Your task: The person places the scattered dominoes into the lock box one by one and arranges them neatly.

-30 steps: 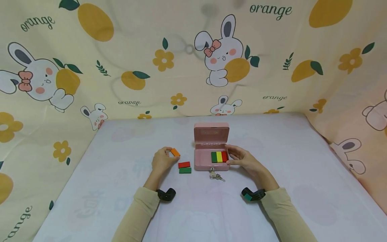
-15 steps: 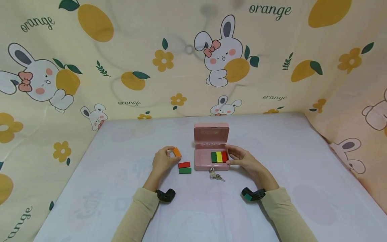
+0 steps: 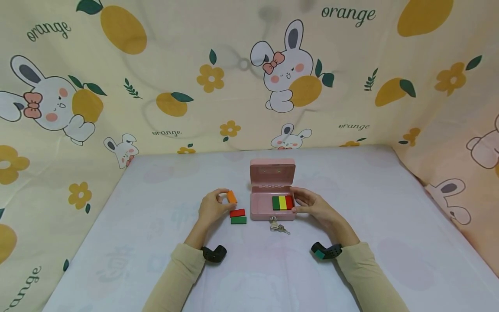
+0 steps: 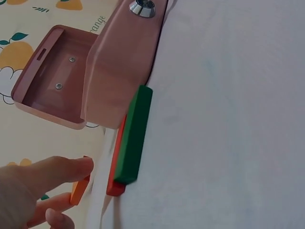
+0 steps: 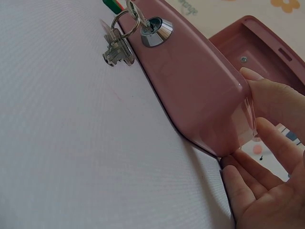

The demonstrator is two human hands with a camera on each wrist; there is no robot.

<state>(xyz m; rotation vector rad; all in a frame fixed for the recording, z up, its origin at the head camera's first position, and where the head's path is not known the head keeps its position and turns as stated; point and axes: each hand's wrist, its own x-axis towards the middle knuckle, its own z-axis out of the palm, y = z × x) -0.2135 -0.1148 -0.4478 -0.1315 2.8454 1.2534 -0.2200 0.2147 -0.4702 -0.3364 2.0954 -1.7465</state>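
My left hand (image 3: 212,207) pinches an orange block (image 3: 231,196) between thumb and fingers, above the table and left of the pink metal cash box (image 3: 260,211). Just below that hand, a red block (image 3: 237,212) and a green block (image 3: 238,220) lie side by side; the left wrist view shows the green block (image 4: 133,136) nearer the camera. The box's lid (image 3: 272,173) stands up. Inside, at the right, a green, a yellow (image 3: 282,202) and a red block sit in a row. My right hand (image 3: 317,208) holds the box's right side, thumb at the rim (image 5: 252,74) and fingers against the outer wall.
Keys (image 3: 280,228) on a ring hang from the lock (image 5: 157,31) at the box's front and reach the white tabletop (image 3: 269,268). A patterned cloth (image 3: 234,104) rises behind the table and along its sides.
My left hand has shifted slightly right toward the box, and the orange block has turned more upright in its fingers. My right hand and the box stay in place.
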